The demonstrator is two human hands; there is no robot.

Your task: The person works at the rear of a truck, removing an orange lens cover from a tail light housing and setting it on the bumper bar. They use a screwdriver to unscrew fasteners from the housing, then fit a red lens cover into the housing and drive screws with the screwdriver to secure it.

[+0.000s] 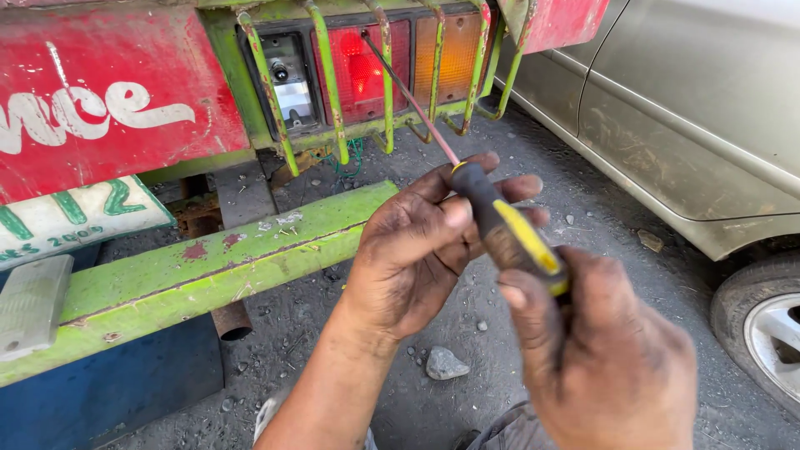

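Head view, left to right: a red painted panel point(100, 92) and a green steel bumper bar point(208, 271) of a truck's rear, then the tail-light cluster point(367, 71) behind a green wire guard point(329, 79), with a clear lens, a red lens and an amber lens. The left hand point(412, 250) steadies a screwdriver point(500, 221) near the top of its black-and-yellow handle, thumb and fingers point(521, 187) curled narrowly around it. The right hand point(608, 358) is closed on the butt of the handle from below. The long shaft runs up and left, passing between the guard bars to the red lens.

To do this well, I judge the shaft should stay in line with the screw, pressure coming from the right palm while the left hand only guides, so the tip does not slip and crack the lens.

Whether the tip sits in a screw head cannot be made out. The right fingers are hidden behind the hand's back. A grey car point(692, 117) and its wheel point(771, 333) are cut off at the right edge, on the gritty ground point(433, 392).
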